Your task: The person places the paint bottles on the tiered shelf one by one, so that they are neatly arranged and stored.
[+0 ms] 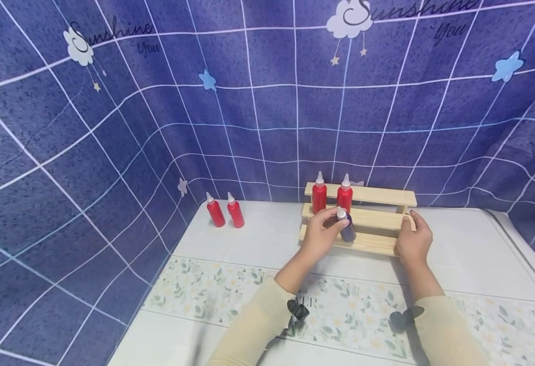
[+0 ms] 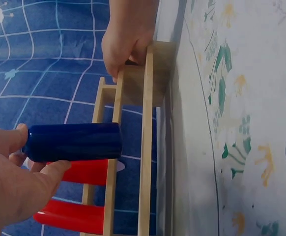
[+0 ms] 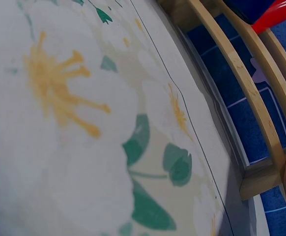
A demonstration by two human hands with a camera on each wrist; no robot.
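Observation:
My left hand (image 1: 319,237) holds a dark blue squeeze bottle (image 1: 348,234) by its pale cap end, thumb on one side and fingers on the other. The bottle is tilted, in front of a tiered wooden rack (image 1: 373,243); in the left wrist view its base overlaps the rack's slats. Two red squeeze bottles with white pointed tips, the left one (image 1: 319,198) and the right one (image 1: 346,195), stand on the rack's left part. At the rack's right end, my right hand (image 1: 415,244) grips the wood, its fingers curled over the end piece.
Two more red squeeze bottles, one (image 1: 215,213) beside another (image 1: 236,214), stand at the table's back left. A flower-patterned strip (image 1: 231,290) crosses the white table (image 1: 258,244). Behind hangs a blue curtain (image 1: 267,112) with a white grid.

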